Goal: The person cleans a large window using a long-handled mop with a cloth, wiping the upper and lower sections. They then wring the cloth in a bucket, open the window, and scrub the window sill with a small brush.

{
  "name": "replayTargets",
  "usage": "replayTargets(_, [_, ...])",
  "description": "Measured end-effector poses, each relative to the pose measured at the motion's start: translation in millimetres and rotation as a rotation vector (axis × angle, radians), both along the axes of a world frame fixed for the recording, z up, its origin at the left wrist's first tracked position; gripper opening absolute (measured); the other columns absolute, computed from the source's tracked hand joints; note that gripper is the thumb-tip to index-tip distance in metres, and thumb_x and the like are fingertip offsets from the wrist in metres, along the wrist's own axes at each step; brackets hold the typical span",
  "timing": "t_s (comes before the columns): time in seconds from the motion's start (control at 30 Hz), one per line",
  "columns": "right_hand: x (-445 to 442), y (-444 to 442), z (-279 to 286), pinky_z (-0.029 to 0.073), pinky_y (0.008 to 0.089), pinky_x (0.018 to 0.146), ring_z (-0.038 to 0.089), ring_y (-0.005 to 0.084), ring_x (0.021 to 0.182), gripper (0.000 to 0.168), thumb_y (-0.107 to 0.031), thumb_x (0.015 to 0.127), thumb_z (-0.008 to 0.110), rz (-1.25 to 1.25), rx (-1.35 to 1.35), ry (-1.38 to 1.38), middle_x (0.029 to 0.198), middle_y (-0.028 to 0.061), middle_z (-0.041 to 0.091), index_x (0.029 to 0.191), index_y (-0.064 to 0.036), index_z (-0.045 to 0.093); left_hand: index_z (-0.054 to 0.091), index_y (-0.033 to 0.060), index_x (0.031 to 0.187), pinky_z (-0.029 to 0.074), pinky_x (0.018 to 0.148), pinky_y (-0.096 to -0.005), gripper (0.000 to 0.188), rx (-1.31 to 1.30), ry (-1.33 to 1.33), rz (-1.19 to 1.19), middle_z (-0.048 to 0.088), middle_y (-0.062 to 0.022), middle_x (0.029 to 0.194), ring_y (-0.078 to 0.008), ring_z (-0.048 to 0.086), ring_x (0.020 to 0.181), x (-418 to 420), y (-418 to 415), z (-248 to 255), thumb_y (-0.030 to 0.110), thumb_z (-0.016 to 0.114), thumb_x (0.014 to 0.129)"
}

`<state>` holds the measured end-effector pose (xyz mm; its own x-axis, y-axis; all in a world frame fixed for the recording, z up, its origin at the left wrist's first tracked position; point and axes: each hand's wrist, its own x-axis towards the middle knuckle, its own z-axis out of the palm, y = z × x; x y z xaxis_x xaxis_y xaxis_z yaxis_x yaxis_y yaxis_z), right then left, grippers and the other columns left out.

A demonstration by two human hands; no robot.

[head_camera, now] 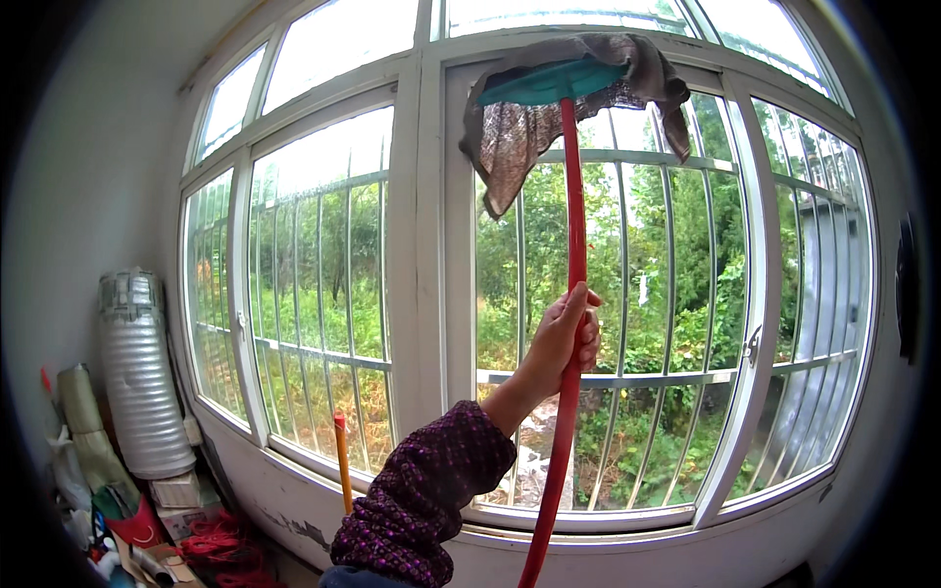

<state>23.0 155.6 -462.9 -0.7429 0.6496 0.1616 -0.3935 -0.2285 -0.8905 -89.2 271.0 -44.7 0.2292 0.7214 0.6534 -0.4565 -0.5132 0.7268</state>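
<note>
My left hand (562, 342) is wrapped around a long red pole (575, 198), about midway up its visible length. The pole stands nearly upright, and its lower end runs out of the picture at the bottom. At its top is a flat teal plastic head (555, 82). A grey-brown cloth (647, 62) is draped over that head, its ends hanging down on both sides. Cloth and head are raised before the upper part of a white-framed sliding window (459, 294); whether they touch it I cannot tell. My right hand is out of view.
Metal security bars (667, 242) cross the window outside. An orange pole (342, 463) with a red tip stands by the sill. At the left are a roll of silvery foam wrap (140, 382), tangled red cord (224, 551) and assorted clutter. Window latches (751, 345) protrude from the frames.
</note>
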Motion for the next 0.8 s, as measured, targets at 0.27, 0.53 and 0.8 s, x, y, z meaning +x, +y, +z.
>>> replayTargets(0.27, [-69.3,-3.7,42.9,0.039,0.0242,0.042,0.046,0.0122,0.051,0.02,-0.027,0.092,0.047,0.101,0.013,-0.021,0.065,0.0025,0.049,0.082,-0.009,0.045,0.043,0.0036,0.088,0.036,0.027,-0.022,0.031,0.218,0.256,0.715,0.044,0.0005,0.054,-0.007,0.043,0.032,-48.4,3.5,27.0,0.034,0.05,0.09])
replayTargets(0.53, [-113.9,-3.4,28.3,0.043,0.0231,0.055,0.048,0.0105,0.06,0.02,-0.024,0.094,0.045,0.262,0.041,0.02,0.066,0.0012,0.049,0.083,-0.007,0.046,0.042,0.0042,0.091,0.035,0.029,-0.0225,0.03,0.182,0.379,0.857,0.042,0.0011,0.055,-0.0077,0.041,0.032,-86.6,5.7,25.8,0.034,0.047,0.091])
replayTargets(0.8, [-113.1,-21.7,26.0,0.04,0.0259,0.043,0.049,0.0125,0.051,0.008,-0.016,0.092,0.047,0.149,0.011,0.109,0.063,0.0012,0.05,0.088,-0.01,0.048,0.042,0.0058,0.097,0.036,0.028,-0.0223,0.027,0.137,0.258,0.753,0.043,0.0007,0.053,-0.008,0.042,0.033,-80.6,-1.8,23.5,0.032,0.047,0.091])
